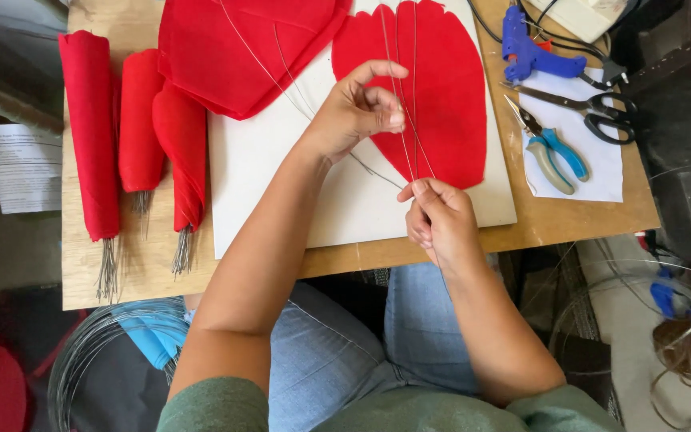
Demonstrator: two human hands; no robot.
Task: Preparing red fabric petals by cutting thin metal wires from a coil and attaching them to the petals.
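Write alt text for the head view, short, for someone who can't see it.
Seen from above, a seated person's left hand and right hand pinch thin wires lying over a red paper petal on a white board. Three rolled red paper bundles lie left on the wooden table; a blue glue gun, scissors and pliers lie right.

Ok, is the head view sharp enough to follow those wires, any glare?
Head view: even daylight, no glare; wires thin but traceable over the red petal, fainter on the white board; both hands sharp, left, right; corners dark, edges slightly bowed.
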